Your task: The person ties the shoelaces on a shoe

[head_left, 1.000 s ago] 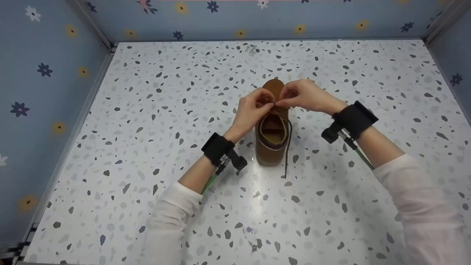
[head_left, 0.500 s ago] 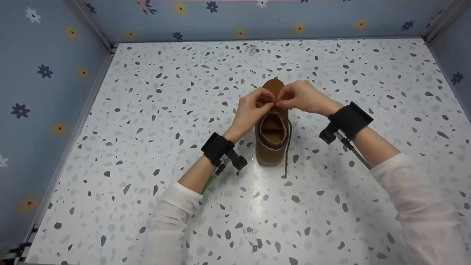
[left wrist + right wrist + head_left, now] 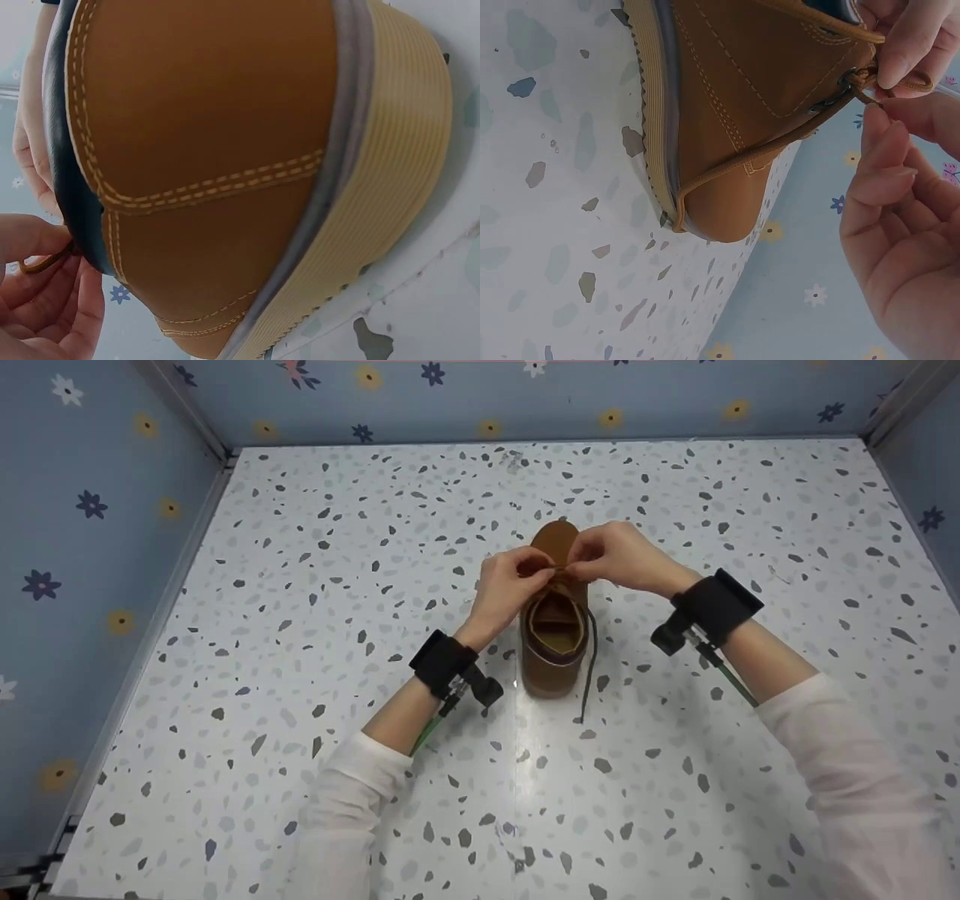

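By the left hand (image 3: 504, 592) and the right hand (image 3: 628, 559), a brown shoelace (image 3: 739, 159) is pinched above a lace-up ankle boot (image 3: 555, 641) set upright amid broad stretches of terrazzo-patterned tabletop (image 3: 300, 690), whose far and side edges are bounded by flowered walls (image 3: 450, 401).

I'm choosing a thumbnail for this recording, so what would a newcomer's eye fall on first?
Probably the brown shoe, just right of centre in the head view on the speckled white table, with the left hand and right hand pinching its lace ahead of the opening. Next might come the black bands at both wrists, then the flowered blue wall behind.
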Action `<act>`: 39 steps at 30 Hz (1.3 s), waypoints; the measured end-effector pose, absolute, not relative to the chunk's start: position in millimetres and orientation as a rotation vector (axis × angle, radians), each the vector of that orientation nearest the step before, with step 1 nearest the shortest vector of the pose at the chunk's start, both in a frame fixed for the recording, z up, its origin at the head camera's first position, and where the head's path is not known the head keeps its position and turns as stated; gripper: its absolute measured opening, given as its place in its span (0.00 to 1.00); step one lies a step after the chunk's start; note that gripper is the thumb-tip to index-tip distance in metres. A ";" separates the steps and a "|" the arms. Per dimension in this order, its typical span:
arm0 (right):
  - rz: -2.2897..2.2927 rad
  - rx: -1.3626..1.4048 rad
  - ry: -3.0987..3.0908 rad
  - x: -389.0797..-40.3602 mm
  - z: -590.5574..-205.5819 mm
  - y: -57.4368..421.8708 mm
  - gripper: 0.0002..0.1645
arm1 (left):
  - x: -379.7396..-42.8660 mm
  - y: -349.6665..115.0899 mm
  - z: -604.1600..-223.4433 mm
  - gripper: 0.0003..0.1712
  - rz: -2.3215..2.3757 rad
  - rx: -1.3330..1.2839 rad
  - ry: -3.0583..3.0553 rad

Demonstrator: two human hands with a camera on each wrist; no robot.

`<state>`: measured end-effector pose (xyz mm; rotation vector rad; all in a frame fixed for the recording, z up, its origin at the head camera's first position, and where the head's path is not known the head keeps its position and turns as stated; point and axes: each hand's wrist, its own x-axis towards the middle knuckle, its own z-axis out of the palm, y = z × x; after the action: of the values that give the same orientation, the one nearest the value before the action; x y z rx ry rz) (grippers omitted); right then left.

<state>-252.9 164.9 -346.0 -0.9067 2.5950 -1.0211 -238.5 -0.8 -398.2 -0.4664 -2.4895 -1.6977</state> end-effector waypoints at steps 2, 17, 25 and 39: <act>-1.039 -0.898 2.577 -252.2 -346.4 164.7 0.09 | -242.3 -1.0 -403.5 0.08 -1.680 -0.446 -2.495; -1.055 -0.984 2.593 -210.6 -324.8 163.8 0.10 | -248.9 1.1 -414.3 0.07 -1.719 -0.458 -2.445; -0.972 -0.998 2.656 -219.6 -353.7 169.7 0.12 | -249.5 -1.0 -414.9 0.10 -1.732 -0.475 -2.479; -0.992 -1.001 2.621 -220.6 -357.6 170.0 0.10 | -243.0 -1.4 -405.0 0.08 -1.684 -0.479 -2.462</act>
<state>-220.6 170.0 -357.6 -1.0009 2.6206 -0.9918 -243.0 -1.4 -405.0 -0.4789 -2.4616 -1.6836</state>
